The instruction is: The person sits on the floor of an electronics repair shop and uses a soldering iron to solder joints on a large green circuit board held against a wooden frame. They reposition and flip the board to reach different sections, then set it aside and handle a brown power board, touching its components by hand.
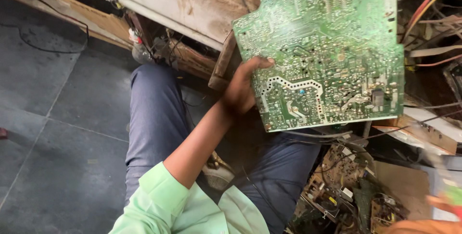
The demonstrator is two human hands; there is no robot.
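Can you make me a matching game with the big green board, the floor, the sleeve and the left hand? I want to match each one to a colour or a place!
Things:
1. circuit board
2. floor
3. sleeve
4. left hand

Matches:
A. dark grey tiles
B. light green cloth
C. gripping the board's left edge
D. green with silver solder dots

Pairs: 1-D, 2-A, 3-B, 4-C

circuit board: green laminate, matt and dusty, dotted with dull silvery solder and pale traces.
floor: dark grey stone-like tiles, smooth, matt.
trousers: blue woven cloth, matt.
sleeve: pale green cloth, soft and matt.
plank: worn, rough brown wood.
wires: glossy plastic sheathing, red and yellow.
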